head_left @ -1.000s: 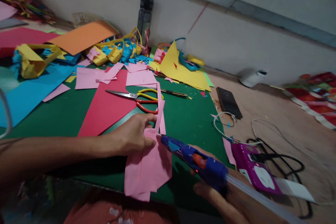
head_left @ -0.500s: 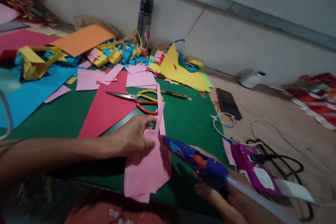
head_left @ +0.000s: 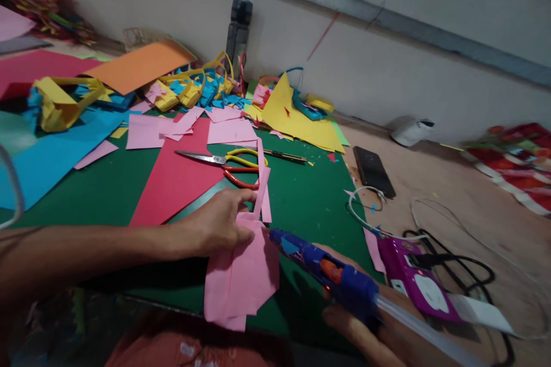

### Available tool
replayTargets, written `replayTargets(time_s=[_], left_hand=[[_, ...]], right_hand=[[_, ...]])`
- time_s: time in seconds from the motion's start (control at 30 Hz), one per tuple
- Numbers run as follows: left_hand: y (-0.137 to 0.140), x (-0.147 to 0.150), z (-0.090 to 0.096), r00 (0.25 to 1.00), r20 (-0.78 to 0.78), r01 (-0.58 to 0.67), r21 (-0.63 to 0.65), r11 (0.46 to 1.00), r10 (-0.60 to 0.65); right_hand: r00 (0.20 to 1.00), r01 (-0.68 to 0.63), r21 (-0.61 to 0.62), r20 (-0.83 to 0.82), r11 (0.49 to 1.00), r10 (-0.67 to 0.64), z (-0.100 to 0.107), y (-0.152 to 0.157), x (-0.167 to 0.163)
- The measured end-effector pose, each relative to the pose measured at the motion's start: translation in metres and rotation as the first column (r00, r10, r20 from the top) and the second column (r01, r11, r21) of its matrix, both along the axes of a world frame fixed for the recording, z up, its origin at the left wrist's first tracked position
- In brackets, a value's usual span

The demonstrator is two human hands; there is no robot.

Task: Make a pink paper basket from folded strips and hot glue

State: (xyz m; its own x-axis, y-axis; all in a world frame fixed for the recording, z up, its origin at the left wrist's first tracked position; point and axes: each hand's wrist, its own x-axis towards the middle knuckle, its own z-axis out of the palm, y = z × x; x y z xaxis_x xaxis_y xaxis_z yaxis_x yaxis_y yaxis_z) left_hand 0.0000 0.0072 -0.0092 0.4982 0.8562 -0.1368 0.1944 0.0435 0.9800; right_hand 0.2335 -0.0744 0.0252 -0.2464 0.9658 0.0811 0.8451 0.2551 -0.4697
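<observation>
My left hand [head_left: 221,221] pinches the top edge of a folded pink paper piece [head_left: 245,275] near the table's front edge. A narrow pink paper strip [head_left: 261,192] rises from that edge beside my fingertips. In my right hand [head_left: 344,309] is a blue hot glue gun [head_left: 318,258], a clear glue stick [head_left: 426,327] coming out of its back. Its nozzle points left at the upper right corner of the folded paper; whether it touches is unclear. Just beyond my left hand lie scissors [head_left: 221,160] with one yellow and one red handle, partly on a red sheet [head_left: 172,178].
Pink paper pieces [head_left: 232,131], a pen-like tool [head_left: 284,156] and a yellow sheet [head_left: 286,117] lie farther back. Small yellow paper baskets [head_left: 64,106] stand at left. To the right are a phone [head_left: 373,171] and a purple power strip [head_left: 415,278] with cables.
The glue gun has shifted slightly right and down, its nozzle drawing back from the strip's base. My left hand and the folded paper have hardly moved.
</observation>
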Motion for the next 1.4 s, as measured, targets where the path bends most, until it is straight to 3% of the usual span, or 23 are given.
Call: replayTargets(time_s=[0.13, 0.3, 0.37, 0.43, 0.53, 0.6, 0.7, 0.77, 0.83, 0.87, 0.9, 0.97, 1.03, 1.1, 1.2, 1.3, 1.4], left_hand=[[0.0, 0.0, -0.001, 1.0, -0.008, 0.014, -0.043, 0.999, -0.014], [-0.001, -0.002, 0.002, 0.999, 0.029, 0.028, -0.048, 0.998, -0.026], [-0.002, -0.003, 0.006, 0.998, 0.043, 0.051, -0.112, 0.992, -0.047], [-0.003, -0.004, 0.01, 0.997, 0.039, 0.069, -0.165, 0.984, -0.063], [-0.004, -0.004, 0.014, 0.995, 0.059, 0.088, -0.094, 0.992, -0.082], [-0.004, -0.005, 0.015, 0.991, 0.076, 0.113, -0.01, 0.994, -0.111], [-0.006, -0.006, 0.014, 0.986, 0.069, 0.151, 0.041, 0.988, -0.154], [-0.007, -0.006, 0.013, 0.984, 0.063, 0.164, 0.04, 0.986, -0.167], [-0.009, -0.005, 0.011, 0.982, 0.068, 0.172, 0.047, 0.984, -0.175], [-0.009, -0.005, 0.011, 0.982, 0.071, 0.172, 0.053, 0.984, -0.176], [-0.01, -0.004, 0.011, 0.982, 0.074, 0.172, 0.055, 0.984, -0.176], [-0.011, -0.003, 0.011, 0.981, 0.086, 0.169, 0.051, 0.984, -0.173], [-0.011, -0.001, 0.012, 0.98, 0.1, 0.168, 0.048, 0.985, -0.172], [-0.011, -0.001, 0.013, 0.978, 0.115, 0.171, 0.041, 0.984, -0.175], [-0.011, -0.001, 0.013, 0.981, 0.102, 0.168, 0.009, 0.986, -0.168], [-0.01, -0.001, 0.011, 0.985, 0.093, 0.144, 0.015, 0.989, -0.145], [-0.009, -0.002, 0.009, 0.988, 0.1, 0.107, 0.07, 0.992, -0.114]], right_hand=[[0.989, -0.086, 0.153, 0.135, 0.985, 0.065, 0.001, 0.009, 0.011], [0.966, -0.143, 0.311, 0.251, 0.94, 0.064, -0.007, 0.059, 0.024], [0.881, -0.251, 0.448, 0.474, 0.858, 0.01, -0.013, 0.08, 0.027], [0.769, -0.36, 0.479, 0.638, 0.8, -0.037, -0.019, 0.095, 0.027], [0.647, -0.373, 0.367, 0.761, 0.852, -0.045, -0.022, 0.105, 0.025], [0.624, -0.338, 0.299, 0.781, 0.893, -0.025, -0.018, 0.104, 0.022], [0.63, -0.325, 0.266, 0.776, 0.907, -0.001, 0.0, 0.097, 0.016], [0.73, -0.279, 0.257, 0.683, 0.925, 0.03, 0.016, 0.091, 0.006], [0.925, -0.167, 0.234, 0.374, 0.958, 0.07, 0.028, 0.085, -0.009], [0.984, -0.106, 0.171, 0.16, 0.979, 0.079, 0.031, 0.082, -0.019], [0.996, -0.079, 0.048, -0.036, 0.996, 0.081, 0.032, 0.08, -0.028], [0.944, -0.124, -0.174, -0.324, 0.977, 0.062, 0.029, 0.077, -0.047], [0.856, -0.191, -0.275, -0.516, 0.942, 0.023, 0.021, 0.076, -0.062], [0.79, -0.191, -0.293, -0.613, 0.937, -0.031, 0.014, 0.077, -0.07], [0.762, -0.12, -0.276, -0.642, 0.954, -0.09, 0.008, 0.078, -0.072], [0.783, -0.099, -0.241, -0.618, 0.965, -0.074, 0.009, 0.079, -0.071], [0.847, -0.061, -0.113, -0.532, 0.992, -0.009, 0.01, 0.079, -0.069]])
